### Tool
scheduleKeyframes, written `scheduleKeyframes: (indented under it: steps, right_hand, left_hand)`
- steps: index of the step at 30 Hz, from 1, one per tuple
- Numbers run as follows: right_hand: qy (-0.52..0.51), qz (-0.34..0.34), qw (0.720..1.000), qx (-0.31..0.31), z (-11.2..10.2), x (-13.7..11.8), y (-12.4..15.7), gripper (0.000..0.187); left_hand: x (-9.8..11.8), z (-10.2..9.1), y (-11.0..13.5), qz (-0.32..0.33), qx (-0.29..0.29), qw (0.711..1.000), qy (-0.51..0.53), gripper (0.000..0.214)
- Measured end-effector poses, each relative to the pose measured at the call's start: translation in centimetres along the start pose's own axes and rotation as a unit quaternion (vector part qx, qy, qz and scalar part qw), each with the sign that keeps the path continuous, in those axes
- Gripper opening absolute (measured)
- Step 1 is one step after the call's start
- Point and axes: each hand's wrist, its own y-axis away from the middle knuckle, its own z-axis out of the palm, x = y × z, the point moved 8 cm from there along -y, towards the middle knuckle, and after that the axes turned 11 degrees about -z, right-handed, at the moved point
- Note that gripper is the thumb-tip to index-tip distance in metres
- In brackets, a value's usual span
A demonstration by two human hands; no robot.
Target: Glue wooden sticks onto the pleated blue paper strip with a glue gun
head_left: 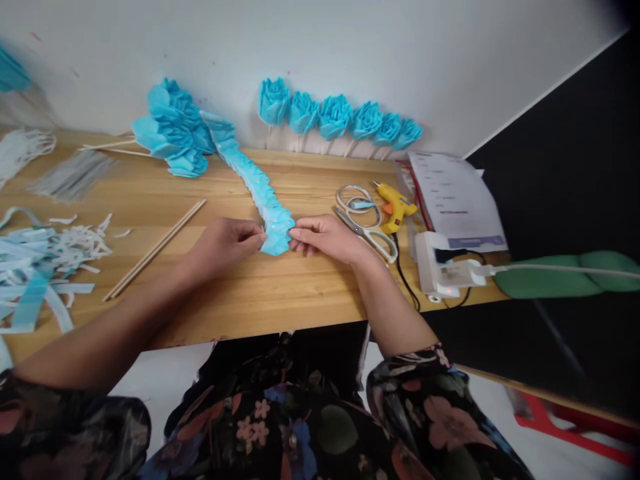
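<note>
Left hand [230, 240], right hand [326, 236] pinch blue strip [265, 200]; wooden table [295, 290] below, pale wall [350, 43] behind.

Covered, cropped, tiny
Fingers [309, 235] are covering edges of the blue ruffle [277, 240]; the left border is cropping a flower [13, 72]; print [454, 212] on a sheet [470, 183] is looking unreadable.

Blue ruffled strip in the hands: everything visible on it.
The blue ruffled strip looks like thin paper or fabric, gathered into overlapping petal-like folds. Long, narrow and gently curved, it runs over the wooden table from beside the blue flower bunch toward the person. The left hand and right hand pinch opposite sides of its near end.
</note>
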Motion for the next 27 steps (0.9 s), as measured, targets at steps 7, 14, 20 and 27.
scheduleKeyframes:
  steps: [7,14,20,27]
  right_hand:
    - [0.394,-0.022,0.889,0.232,-10.9,-5.0,4.6,0.022]
    - [0.607,0.081,0.780,0.130,-13.7,-3.3,3.7,0.032]
    - [0.626,0.098,0.765,0.117,-13.6,-1.3,3.3,0.037]
    - [0.472,-0.132,0.833,0.255,-9.4,-6.5,4.5,0.022]
  left_hand:
    - [0.4,-2.1,0.8,0.019,0.058,0.994,-0.095,0.043]
    - [-1.8,-7.9,3.3,0.039,0.211,0.973,-0.090,0.029]
    - [-3.8,-11.9,8.7,0.151,0.309,0.938,-0.047,0.041]
    - [-3.0,-6.9,9.0,0.035,0.192,0.971,0.141,0.026]
